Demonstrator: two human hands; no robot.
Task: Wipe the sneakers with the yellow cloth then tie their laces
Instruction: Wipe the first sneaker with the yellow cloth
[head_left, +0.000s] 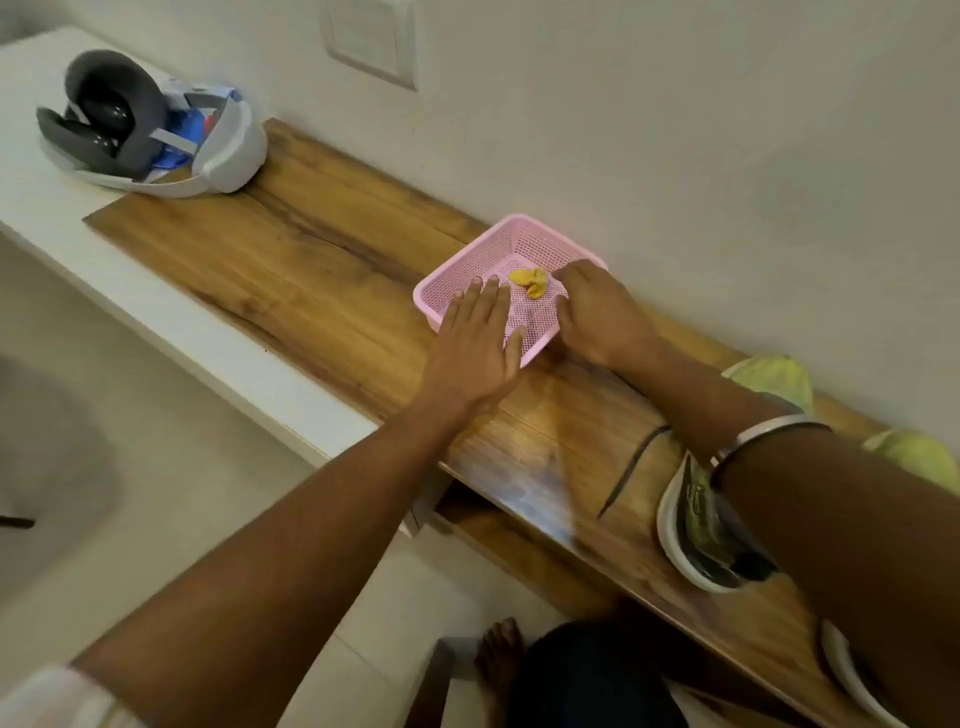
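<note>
A crumpled yellow cloth (530, 280) lies inside a pink mesh basket (478, 249) on the wooden shelf (322, 260). My left hand (480, 338) rests flat on the basket's near left rim, fingers spread. My right hand (597, 312) reaches into the basket from the right, fingertips touching the cloth; whether it grips the cloth is unclear. Two lime-green sneakers with white soles stand at the right: one (696, 525) under my right forearm with a loose dark lace (631, 467), the other (914, 452) behind it, largely hidden.
A white and grey headset (150, 124) sits at the shelf's far left end. A white wall runs behind the shelf, with a switch plate (371, 39). A bare foot (498, 660) stands on the tiled floor below.
</note>
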